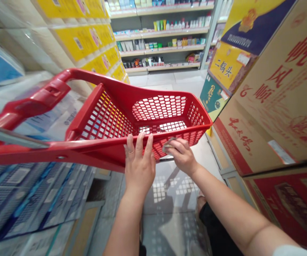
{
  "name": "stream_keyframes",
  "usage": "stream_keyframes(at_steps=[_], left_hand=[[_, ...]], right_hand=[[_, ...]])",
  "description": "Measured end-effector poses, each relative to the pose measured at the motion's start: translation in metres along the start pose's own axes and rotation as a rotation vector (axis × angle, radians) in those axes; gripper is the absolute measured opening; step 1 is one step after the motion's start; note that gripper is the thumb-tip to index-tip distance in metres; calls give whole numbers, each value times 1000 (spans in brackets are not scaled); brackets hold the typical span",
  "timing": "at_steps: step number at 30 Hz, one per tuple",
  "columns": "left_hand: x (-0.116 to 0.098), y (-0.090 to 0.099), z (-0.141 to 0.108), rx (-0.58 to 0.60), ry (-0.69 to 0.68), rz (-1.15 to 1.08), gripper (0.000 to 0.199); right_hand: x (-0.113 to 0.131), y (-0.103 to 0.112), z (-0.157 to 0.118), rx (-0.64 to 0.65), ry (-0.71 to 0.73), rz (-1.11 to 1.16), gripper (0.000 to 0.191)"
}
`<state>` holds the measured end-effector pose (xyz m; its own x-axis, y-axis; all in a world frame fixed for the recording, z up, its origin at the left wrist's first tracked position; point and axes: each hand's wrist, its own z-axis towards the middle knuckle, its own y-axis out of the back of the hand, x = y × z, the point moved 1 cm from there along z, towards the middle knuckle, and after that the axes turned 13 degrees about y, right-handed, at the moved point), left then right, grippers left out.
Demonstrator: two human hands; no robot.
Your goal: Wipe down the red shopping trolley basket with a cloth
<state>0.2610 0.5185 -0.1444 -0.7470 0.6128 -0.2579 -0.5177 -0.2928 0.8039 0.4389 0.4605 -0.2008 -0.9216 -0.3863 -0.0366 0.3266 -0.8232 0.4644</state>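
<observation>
A red plastic shopping cart (pixel 110 147) with mesh walls stands crosswise in front of me, its handle (pixel 45 94) off to the left. My left hand (pixel 139 161) rests on the near side wall, fingers stretched out with their tips at the top rim. To the right of it, my right hand (pixel 181 153) is closed around a small crumpled greyish cloth (pixel 168 145), pressed against the mesh of the same wall. Part of the cloth is hidden by the fingers. Through the mesh, the basket shows nothing inside.
Yellow-wrapped paper packs (pixel 75 39) are stacked on the left, with blue-and-white packs (pixel 33 199) below. Cardboard cartons (pixel 276 92) line the right side. Shelves with bottles and tubes (pixel 164 37) stand across the aisle. Tiled floor (pixel 169 209) shows beneath the cart.
</observation>
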Motion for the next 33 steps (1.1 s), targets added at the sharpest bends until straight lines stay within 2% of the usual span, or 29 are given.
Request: stream_keyframes(at_steps=[2,5,10,14,18,22,26,30,33], left_hand=[[0,0,0,1,1,-6,59],[1,-1,0,-2,0,-13,59],[2,-2,0,-14,-18,8,59],[3,-4,1,-9,-11,-7,60],[3,-5,3,-22,-15,-13,60],[2,-4,4,-24,-13,-12,58],[1,-4,5,-23,-13,-30,58],[1,-3,6,-18,-8,-28,57],[1,-3,6,-12,-4,-25,57]], right_hand=[[0,1,1,-11,-4,-8,18],[-5,7,0,-88,-86,-112,18],[-9,12,-2,-5,-35,-90,18],[-12,15,-2,-63,-97,-131,20],[-14,17,-3,-5,-55,-77,18],[-19,20,-7,-55,-125,-129,21],[-21,19,-11,22,-74,-66,18],[-23,21,-13,-63,-137,-83,26],[-23,20,-13,-26,-102,-77,22]])
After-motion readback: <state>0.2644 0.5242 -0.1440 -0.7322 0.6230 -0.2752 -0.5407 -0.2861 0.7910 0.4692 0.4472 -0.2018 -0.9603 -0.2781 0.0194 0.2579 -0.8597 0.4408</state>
